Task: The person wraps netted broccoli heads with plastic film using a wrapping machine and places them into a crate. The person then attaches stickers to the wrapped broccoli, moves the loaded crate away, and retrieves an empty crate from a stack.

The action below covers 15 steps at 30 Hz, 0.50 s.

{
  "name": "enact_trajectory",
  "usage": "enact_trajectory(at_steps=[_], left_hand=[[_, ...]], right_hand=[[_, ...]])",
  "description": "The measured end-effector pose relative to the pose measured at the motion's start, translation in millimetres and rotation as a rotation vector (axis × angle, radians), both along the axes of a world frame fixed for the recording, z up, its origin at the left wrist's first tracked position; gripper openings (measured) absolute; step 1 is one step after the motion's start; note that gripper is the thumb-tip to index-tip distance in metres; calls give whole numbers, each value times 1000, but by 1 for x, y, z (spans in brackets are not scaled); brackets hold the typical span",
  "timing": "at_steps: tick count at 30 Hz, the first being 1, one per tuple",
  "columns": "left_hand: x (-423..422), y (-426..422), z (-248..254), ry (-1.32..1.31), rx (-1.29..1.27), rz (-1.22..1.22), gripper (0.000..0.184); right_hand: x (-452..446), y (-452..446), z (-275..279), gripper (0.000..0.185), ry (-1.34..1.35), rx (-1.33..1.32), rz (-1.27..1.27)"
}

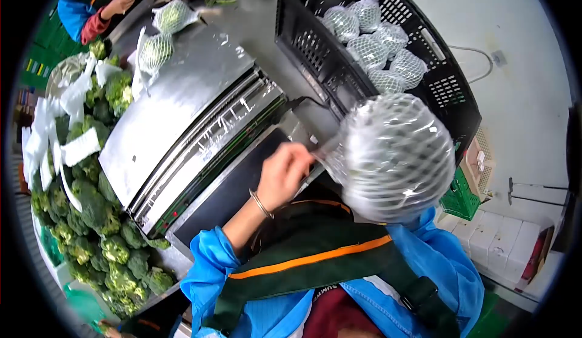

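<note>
A broccoli head in a white foam net and clear film (397, 156) is held up close to the camera. My left hand (284, 174), with a bracelet at the wrist, pinches the gathered end of the film at its left side. My right hand is hidden behind the wrapped broccoli; only the blue right sleeve (451, 250) shows below it. Left of my hand stands a metal wrapping machine (182, 120) with a long sealing bar and a dark plate (227, 195) along its near side.
A black crate (327, 59) with several wrapped heads stands at the back right. Loose broccoli (91, 207) is piled at the left, with foam nets (45, 132) on top. Two netted heads (156, 52) lie by the machine. Another person's hand (120, 3) is at upper left.
</note>
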<state>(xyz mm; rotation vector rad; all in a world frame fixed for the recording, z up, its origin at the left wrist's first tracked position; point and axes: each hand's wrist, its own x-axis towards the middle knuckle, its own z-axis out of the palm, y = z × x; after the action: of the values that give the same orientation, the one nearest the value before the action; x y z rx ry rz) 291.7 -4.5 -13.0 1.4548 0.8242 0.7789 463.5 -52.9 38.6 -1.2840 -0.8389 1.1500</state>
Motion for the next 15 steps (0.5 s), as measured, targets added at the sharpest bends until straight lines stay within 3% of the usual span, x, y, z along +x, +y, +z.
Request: enact_trajectory(at_steps=[1,2,3,4,5,6,8,9,10,12,14,15], left_hand=[[11,8,-14,-423,-106,45,8],[19,12,1,-434,-173,51,11],[22,11,17,-526,-407,0,12],[25,7,27,-613,-644,-46,13],[40,0,14,-762,-536,-28,16],[32,-5,13,-1010,-772,-156,15],[15,-9,16,-1350,-732,-280,13],[5,-6,25,-1454,-661,-330,12],[-13,7,30,-1430,-472,-345,10],[-47,7,45,-1215,-236,35,10],[-55,-4,89,-866,-189,596,12],[-52,-8,95,-690,-154,623,13]], right_hand=[[5,-1,-2,25,199,-95,10],[7,-3,-4,27,403,-189,22],[7,-3,-4,29,612,-288,36],[7,-3,2,25,145,0,98],[5,-1,18,22,-330,279,155],[4,2,28,20,-810,551,203],[10,1,21,25,-661,534,34],[12,-5,24,28,-251,385,28],[15,-10,30,31,154,237,33],[24,-23,33,48,438,131,449],[4,-15,46,106,44,355,1052],[-11,-16,46,116,52,291,1165]])
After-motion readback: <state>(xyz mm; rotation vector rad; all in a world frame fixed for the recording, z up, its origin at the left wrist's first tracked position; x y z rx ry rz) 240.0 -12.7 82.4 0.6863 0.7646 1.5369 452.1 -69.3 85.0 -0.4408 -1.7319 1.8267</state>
